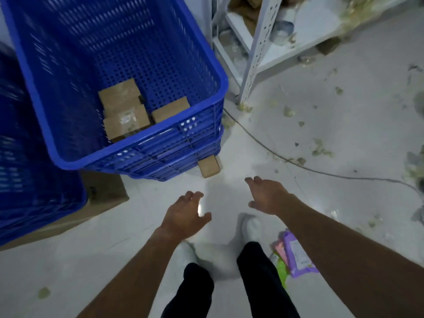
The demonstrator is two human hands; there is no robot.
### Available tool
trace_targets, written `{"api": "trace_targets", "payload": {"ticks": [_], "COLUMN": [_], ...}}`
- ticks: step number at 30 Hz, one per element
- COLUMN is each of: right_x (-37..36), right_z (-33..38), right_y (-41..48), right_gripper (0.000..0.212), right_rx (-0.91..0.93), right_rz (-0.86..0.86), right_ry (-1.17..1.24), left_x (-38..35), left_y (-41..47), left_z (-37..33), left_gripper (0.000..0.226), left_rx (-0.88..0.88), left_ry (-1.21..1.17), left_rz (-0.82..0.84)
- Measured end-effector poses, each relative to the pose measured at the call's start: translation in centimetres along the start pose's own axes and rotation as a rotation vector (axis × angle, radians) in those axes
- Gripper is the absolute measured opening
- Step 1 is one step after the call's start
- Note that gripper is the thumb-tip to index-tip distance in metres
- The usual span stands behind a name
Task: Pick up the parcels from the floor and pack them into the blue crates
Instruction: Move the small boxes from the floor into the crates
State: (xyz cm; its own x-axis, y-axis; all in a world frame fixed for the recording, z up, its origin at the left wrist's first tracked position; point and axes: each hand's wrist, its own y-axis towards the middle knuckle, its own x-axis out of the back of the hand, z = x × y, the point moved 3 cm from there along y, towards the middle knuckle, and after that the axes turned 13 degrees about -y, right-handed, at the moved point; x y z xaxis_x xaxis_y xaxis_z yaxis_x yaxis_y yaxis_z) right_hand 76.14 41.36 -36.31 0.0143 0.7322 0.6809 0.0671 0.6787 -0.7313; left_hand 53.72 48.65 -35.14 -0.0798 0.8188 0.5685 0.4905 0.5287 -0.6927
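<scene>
Blue crate upper left, three cardboard parcels inside at its near end. One small parcel on the floor, touching the crate's near corner. Left hand and right hand over the floor, fingers spread loose, holding nothing.

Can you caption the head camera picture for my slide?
Empty left hand and right hand reach toward a cardboard parcel on the floor beside a blue crate holding boxes.
</scene>
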Motion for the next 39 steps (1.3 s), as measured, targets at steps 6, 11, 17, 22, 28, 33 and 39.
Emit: {"api": "trace_targets", "payload": {"ticks": [6, 11, 17, 22, 28, 33, 39], "right_x": [-5.1, -9.4, -12.9, -13.8, -13.0, -11.2, -7.6], "right_z": [-1.5, -1.5, 1.0, 2.0, 3.0, 3.4, 3.6], "right_y": [15.5, 26.5, 35.2, 37.6, 37.8, 35.1, 30.0], "right_gripper": [0.062, 0.076, 0.107, 0.099, 0.077, 0.079, 0.08], "right_rx": [0.07, 0.066, 0.137, 0.146, 0.135, 0.189, 0.23], "right_rz": [-0.109, -0.131, -0.259, -0.383, -0.393, -0.429, -0.401], "right_ry": [0.031, 0.073, 0.16, 0.168, 0.146, 0.028, 0.018], "left_x": [-5.5, -8.5, -11.9, -13.5, -13.8, -13.0, -10.2], "left_y": [14.2, 25.2, 33.5, 37.5, 38.5, 36.3, 31.4], "left_z": [5.0, 8.9, 11.2, 12.7, 12.0, 11.2, 9.0], "left_gripper": [0.071, 0.08, 0.095, 0.073, 0.064, 0.064, 0.064], "left_rx": [0.016, 0.017, -0.173, -0.224, -0.143, -0.19, -0.242], "left_ry": [0.069, 0.077, 0.329, 0.413, 0.419, 0.436, 0.466], "left_rz": [-0.064, -0.177, -0.385, -0.47, -0.399, -0.387, -0.352]}}
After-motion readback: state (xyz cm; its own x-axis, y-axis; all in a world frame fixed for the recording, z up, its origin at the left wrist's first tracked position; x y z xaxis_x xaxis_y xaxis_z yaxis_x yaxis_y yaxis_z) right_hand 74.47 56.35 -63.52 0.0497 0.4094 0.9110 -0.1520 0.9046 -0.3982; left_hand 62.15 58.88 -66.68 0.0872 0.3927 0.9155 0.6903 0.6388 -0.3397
